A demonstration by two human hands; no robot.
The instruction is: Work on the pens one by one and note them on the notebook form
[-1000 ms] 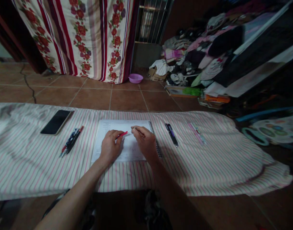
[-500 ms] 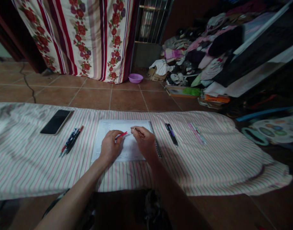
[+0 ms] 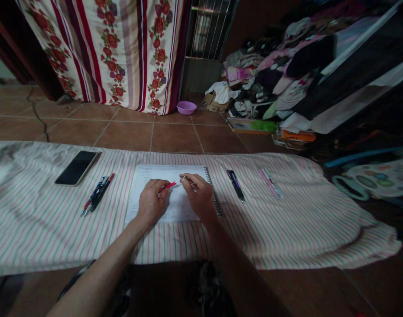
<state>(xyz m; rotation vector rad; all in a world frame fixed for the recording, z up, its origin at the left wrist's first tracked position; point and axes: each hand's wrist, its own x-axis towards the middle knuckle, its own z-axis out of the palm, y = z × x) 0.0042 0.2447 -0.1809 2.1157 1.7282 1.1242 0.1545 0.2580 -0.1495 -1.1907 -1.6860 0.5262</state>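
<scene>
Closely Paired Hands, One Red Pen Over a Notebook

Nearest the camera, two bare forearms reach forward onto a pink-and-green striped white cloth (image 3: 287,220) spread on the floor. The left hand (image 3: 151,203) is curled, thumb and fingers pinching a slim red plastic pen (image 3: 168,185). The pen's long axis slants up and to the right, and its free end points at the right hand (image 3: 199,197), just short of it. That hand's fingers are pressed on a thin pale piece (image 3: 185,178), which is too small to identify and points left toward the pen. Both hands rest on a white spiral-bound notebook (image 3: 148,174), where the pen hovers mid-page.

Left of the notebook lie a bundle of red and blue pens (image 3: 97,193) and a black smartphone (image 3: 77,167). To its right are two dark pens (image 3: 236,185) and some pastel pens (image 3: 270,182). Beyond the cloth runs a brown tiled floor (image 3: 175,136) with a small purple plastic bowl (image 3: 186,107) on it. Behind these hang a striped floral curtain (image 3: 122,53) and, to the right, a heap of mixed clothes (image 3: 270,75).
</scene>
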